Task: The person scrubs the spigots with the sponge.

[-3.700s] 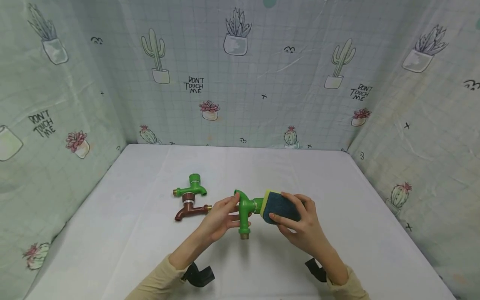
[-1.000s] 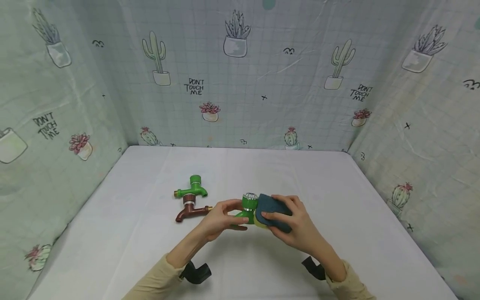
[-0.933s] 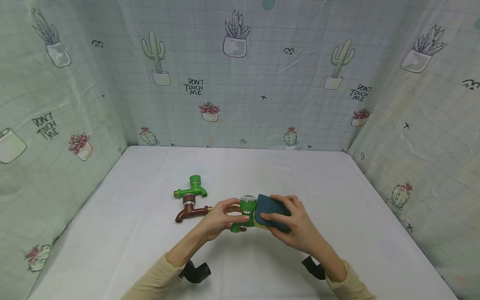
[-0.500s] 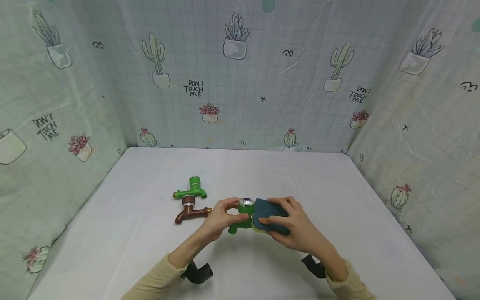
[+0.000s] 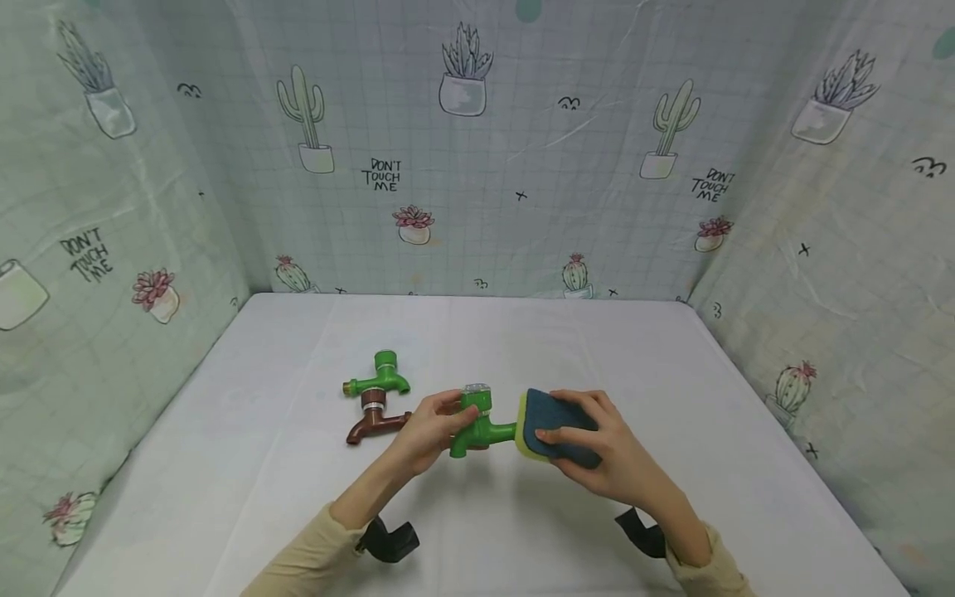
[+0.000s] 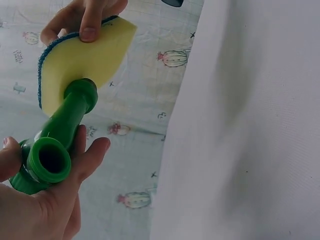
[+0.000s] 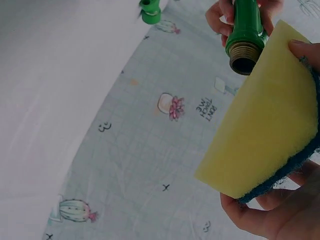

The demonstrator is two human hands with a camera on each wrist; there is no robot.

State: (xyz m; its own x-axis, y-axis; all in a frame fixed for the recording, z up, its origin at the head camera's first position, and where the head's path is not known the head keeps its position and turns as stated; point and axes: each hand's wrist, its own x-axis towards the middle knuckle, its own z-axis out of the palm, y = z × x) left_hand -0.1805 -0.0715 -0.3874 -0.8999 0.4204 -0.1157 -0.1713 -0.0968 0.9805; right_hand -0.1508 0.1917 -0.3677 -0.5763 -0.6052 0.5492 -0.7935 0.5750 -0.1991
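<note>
A green faucet (image 5: 483,432) is gripped by my left hand (image 5: 435,429) at its handle and spout end, held above the table. Its spout opening (image 6: 52,160) faces the left wrist camera, and its threaded brass inlet (image 7: 245,55) shows in the right wrist view. My right hand (image 5: 606,444) holds a sponge (image 5: 561,427), yellow on one side with a dark blue scouring layer on the other. The yellow face (image 7: 265,115) is turned toward the faucet, right at its inlet end. Fingers wrap the sponge's blue side and edges.
Left of the hands lie another green faucet (image 5: 378,381) and a brown faucet (image 5: 373,421) on the white table (image 5: 597,348). Black straps (image 5: 391,541) sit at both wrists. Printed cloth (image 5: 477,207) walls the table's back and sides.
The faucet has been turned in my left hand, so its inlet pipe now points right. My right hand has shifted right with the sponge, from the faucet's body to its inlet end.
</note>
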